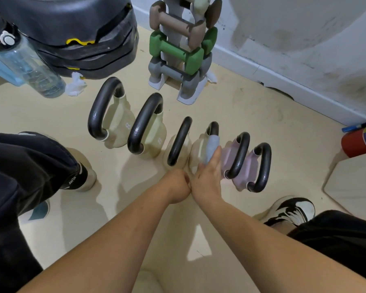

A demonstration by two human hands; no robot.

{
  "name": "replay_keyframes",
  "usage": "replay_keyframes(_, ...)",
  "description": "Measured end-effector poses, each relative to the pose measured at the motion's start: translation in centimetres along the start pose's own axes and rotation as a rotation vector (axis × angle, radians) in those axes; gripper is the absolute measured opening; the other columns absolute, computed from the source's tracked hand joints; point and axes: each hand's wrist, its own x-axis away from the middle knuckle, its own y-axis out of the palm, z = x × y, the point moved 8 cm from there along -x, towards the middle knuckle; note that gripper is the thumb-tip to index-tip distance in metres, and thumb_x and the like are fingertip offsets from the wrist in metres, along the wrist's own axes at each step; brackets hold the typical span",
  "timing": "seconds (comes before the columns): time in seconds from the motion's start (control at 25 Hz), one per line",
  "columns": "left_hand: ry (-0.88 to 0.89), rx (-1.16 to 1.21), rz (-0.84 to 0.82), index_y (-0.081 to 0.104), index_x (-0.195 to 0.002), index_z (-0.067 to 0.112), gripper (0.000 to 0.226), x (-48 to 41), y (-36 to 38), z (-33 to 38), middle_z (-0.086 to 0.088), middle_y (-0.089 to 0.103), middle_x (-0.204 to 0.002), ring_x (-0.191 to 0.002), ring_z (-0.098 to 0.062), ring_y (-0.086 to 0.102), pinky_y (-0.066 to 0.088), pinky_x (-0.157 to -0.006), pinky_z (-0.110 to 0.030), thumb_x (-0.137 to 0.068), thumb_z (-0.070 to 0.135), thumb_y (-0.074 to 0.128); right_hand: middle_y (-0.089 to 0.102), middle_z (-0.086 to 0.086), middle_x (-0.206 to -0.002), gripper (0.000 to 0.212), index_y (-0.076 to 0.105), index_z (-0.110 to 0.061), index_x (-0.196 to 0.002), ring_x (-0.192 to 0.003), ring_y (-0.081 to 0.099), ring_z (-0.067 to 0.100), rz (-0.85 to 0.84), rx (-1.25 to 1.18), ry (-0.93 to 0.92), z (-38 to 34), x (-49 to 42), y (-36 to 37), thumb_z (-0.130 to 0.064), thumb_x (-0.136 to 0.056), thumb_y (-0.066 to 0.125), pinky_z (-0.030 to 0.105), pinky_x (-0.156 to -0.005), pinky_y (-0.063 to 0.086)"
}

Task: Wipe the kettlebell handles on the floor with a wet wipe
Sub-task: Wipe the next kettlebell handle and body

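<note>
Right hand (pixel 207 178) wrapping blue wipe (pixel 212 148) round fourth kettlebell handle (pixel 213 129), mid-row on floor (pixel 251 115). Left hand (pixel 178 186) fisted, touching right, contents hidden.

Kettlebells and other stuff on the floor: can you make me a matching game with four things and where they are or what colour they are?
Things:
1. wet wipe
2. middle dumbbell
3. water bottle
4. fire extinguisher

Clues:
A. red, at the right edge
B. wrapped round a kettlebell handle, under the right hand
C. green, on the rack
D. clear, lying far left

Pairs: 1-B, 2-C, 3-D, 4-A
</note>
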Motion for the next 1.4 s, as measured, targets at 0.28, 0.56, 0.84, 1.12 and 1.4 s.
replay_keyframes(0.28, 0.015, 0.053, 0.043, 0.057, -0.068, 0.01, 0.019, -0.5, -1.1, 1.2, -0.01, 0.062, -0.072, -0.071, -0.03, 0.059, 0.047, -0.06, -0.032, -0.083, 0.003, 0.047, 0.054, 0.013, -0.128, 0.064, 0.015, -0.017, -0.154, -0.116, 0.057, 0.033, 0.175, 0.14, -0.012, -0.8, -3.6, -0.9, -0.022, -0.099, 0.047, 0.048, -0.091, 0.051)
replay_keyframes(0.56, 0.04, 0.163, 0.053, 0.067, -0.117, 0.015, 0.03, -1.8, -2.2, 3.9, -0.005, 0.071, -0.105, -0.098, -0.025, 0.068, 0.058, -0.089, -0.04, -0.092, 0.009, 0.051, 0.035, 0.013, -0.132, 0.036, 0.051, -0.006, -0.12, -0.111, 0.051, 0.033, -0.028, 0.644, 0.045, -5.7, -12.8, -1.6, 0.004, -0.085, 0.048, 0.036, -0.071, 0.041)
replay_keyframes(0.84, 0.005, 0.173, 0.07, 0.063, -0.128, 0.017, 0.035, -2.2, -2.6, 3.5, -0.002, 0.063, -0.125, -0.114, -0.023, 0.061, 0.052, -0.097, -0.036, -0.095, 0.013, 0.053, 0.052, 0.005, -0.087, 0.01, 0.056, -0.009, -0.083, -0.093, 0.053, 0.028, -0.227, 0.989, -0.116, -7.5, -13.8, -0.7, -0.004, -0.084, 0.047, 0.033, -0.069, 0.043)
replay_keyframes(1.12, 0.005, -0.071, -0.064, 0.068, -0.096, -0.005, 0.022, -0.8, -0.8, 2.0, -0.023, 0.067, -0.092, -0.089, -0.039, 0.064, 0.05, -0.071, -0.04, -0.089, 0.003, 0.048, 0.064, 0.008, -0.084, 0.036, 0.076, -0.005, -0.081, -0.12, 0.048, 0.039, -0.089, 1.029, -0.819, -4.4, -3.8, -0.3, -0.018, -0.08, 0.042, 0.056, -0.118, 0.018)
replay_keyframes(1.4, 0.053, 0.043, 0.05, 0.063, -0.086, 0.001, 0.016, -0.5, -1.9, 3.0, -0.019, 0.069, -0.095, -0.099, -0.037, 0.065, 0.049, -0.073, -0.034, -0.091, 0.005, 0.048, 0.059, 0.014, -0.108, 0.037, 0.067, 0.0, -0.108, -0.115, 0.052, 0.04, -0.177, 0.984, -0.937, -3.4, -2.6, 0.3, -0.023, -0.089, 0.046, 0.053, -0.119, 0.022)
